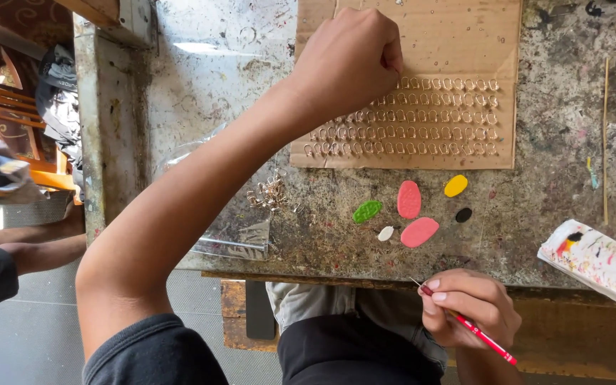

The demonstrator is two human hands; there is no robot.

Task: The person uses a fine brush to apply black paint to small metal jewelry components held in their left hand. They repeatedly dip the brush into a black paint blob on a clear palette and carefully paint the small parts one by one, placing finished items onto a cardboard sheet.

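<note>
Paint-stained worktable point(550, 142) carries a cardboard sheet point(465, 43) at the far side. Left hand point(351, 60) is clenched, pinching at the metal ring rows point(422, 117), which run left-right. Right hand point(472, 303), near edge, grips a red needle tool point(475, 329). Left hand is nearer the rings.

Clear, crinkled plastic bag point(233, 232) lying flat at the left part of the paint-stained worktop point(550, 185), spilling over its front edge, with a small heap of metal rings point(269, 194) on its upper corner. No labels, signs or screens in view. Contents of the bag beyond the rings hard to tell through the glare.
</note>
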